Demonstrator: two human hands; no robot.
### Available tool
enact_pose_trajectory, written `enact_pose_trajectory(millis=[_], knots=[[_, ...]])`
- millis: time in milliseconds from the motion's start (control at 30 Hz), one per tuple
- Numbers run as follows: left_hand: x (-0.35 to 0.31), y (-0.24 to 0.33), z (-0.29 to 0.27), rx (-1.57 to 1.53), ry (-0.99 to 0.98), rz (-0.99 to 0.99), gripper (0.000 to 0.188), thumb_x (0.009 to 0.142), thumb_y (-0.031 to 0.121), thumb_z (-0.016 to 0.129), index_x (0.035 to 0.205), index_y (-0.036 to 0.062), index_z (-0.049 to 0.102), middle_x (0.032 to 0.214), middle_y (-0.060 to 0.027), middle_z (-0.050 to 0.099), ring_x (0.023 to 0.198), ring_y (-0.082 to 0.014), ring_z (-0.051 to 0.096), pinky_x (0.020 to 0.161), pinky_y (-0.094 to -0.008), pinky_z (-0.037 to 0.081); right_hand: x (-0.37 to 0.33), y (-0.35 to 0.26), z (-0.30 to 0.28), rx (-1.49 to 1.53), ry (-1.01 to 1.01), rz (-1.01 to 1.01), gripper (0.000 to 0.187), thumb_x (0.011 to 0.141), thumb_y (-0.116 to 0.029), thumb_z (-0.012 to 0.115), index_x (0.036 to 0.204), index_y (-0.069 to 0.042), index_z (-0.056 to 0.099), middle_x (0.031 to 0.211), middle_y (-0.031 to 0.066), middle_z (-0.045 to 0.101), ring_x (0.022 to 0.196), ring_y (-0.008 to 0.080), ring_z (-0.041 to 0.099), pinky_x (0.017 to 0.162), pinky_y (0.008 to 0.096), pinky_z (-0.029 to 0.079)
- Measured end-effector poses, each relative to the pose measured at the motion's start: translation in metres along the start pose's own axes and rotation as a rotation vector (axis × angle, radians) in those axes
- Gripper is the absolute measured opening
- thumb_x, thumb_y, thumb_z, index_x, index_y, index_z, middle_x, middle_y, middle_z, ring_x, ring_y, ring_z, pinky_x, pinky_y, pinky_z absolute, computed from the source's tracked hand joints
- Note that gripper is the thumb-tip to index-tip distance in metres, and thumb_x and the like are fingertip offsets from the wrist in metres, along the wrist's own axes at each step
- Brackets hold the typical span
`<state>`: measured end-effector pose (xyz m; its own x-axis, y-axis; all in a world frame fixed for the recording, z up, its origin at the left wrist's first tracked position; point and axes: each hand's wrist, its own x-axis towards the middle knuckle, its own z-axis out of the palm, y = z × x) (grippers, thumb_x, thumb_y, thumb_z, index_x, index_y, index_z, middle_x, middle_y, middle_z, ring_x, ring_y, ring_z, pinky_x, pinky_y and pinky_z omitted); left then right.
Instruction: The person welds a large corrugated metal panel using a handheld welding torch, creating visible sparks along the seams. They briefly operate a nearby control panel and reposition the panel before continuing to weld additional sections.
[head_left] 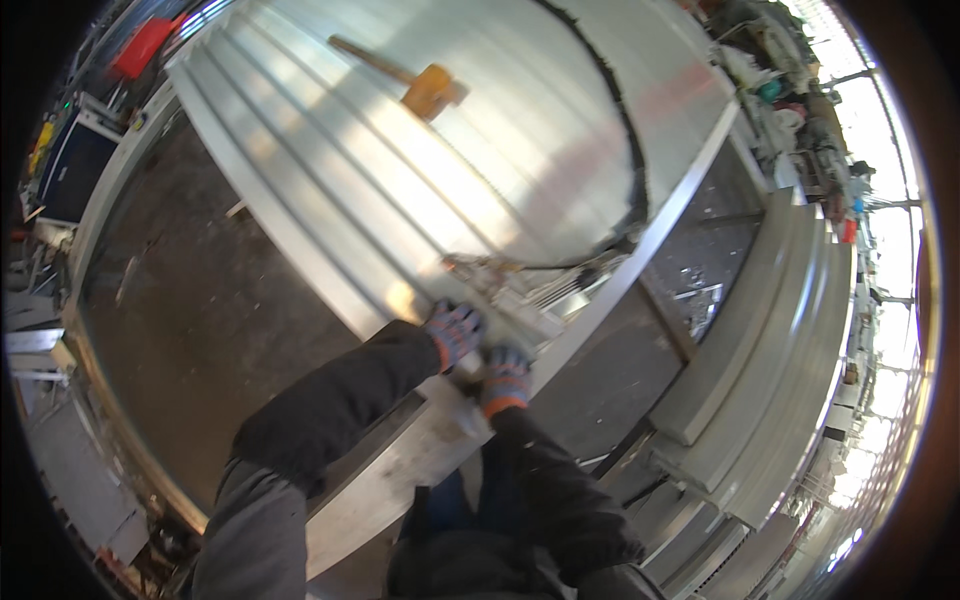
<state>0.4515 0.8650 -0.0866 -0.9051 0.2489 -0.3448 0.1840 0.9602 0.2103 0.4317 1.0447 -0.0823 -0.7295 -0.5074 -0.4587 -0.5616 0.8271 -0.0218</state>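
Note:
A large silver ribbed metal panel (400, 150) stretches away in front of me. At its near corner, my left hand (455, 332), in a grey-blue glove with an orange cuff, bends its fingers down over the metal. Close beside it on the right is my right hand (507, 376), gloved alike, its fingers curled at the near end of the metal. Whatever lies under the fingers of either hand is hidden. Small metal offcuts (545, 300) lie just beyond the hands. Farther up the panel rests a mallet (430, 92) with a yellowish head and wooden handle.
A dark strip (615, 90) curves across the panel. Long metal profiles (760, 330) are stacked on the right. A pale metal beam (400, 470) runs just before my body. Dark floor (200, 260) shows within the frame at left. A red object (143, 47) is at the far left.

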Motion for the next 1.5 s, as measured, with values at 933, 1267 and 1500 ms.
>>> enact_pose_trajectory(millis=[933,1267,1500], knots=[[0.027,0.047,0.114,-0.057,0.362,-0.222,0.029,0.093,0.032,0.053,0.114,0.0161,0.063,0.141,-0.0133,0.054,0.132,-0.0313,0.048,0.114,-0.0527,0.037,0.056,0.115,-0.151,0.125,0.211,-0.554,0.056,0.082,-0.018,0.073,0.134,-0.007,0.057,0.136,0.0224,0.055,0.124,0.0439,0.052,0.106,0.0524,0.043],[-0.003,0.066,0.087,-0.329,0.653,-0.337,0.030,0.100,0.043,0.049,0.118,0.0222,0.062,0.127,-0.0095,0.059,0.132,-0.0292,0.052,0.122,-0.0493,0.033,0.205,0.161,-0.157,-0.367,-0.216,-1.003,0.090,0.076,-0.055,0.079,0.148,-0.010,0.047,0.142,0.0235,0.054,0.133,0.0398,0.049,0.111,0.0543,0.040],[-0.014,0.063,0.041,-0.239,0.637,-0.413,0.026,0.094,0.034,0.060,0.114,0.0187,0.064,0.113,-0.0047,0.061,0.112,-0.0246,0.059,0.107,-0.0420,0.045,0.218,0.169,-0.142,-0.195,-0.244,-1.036,0.093,0.074,-0.052,0.081,0.145,-0.001,0.047,0.129,0.0256,0.056,0.114,0.0437,0.060,0.099,0.0491,0.051]])
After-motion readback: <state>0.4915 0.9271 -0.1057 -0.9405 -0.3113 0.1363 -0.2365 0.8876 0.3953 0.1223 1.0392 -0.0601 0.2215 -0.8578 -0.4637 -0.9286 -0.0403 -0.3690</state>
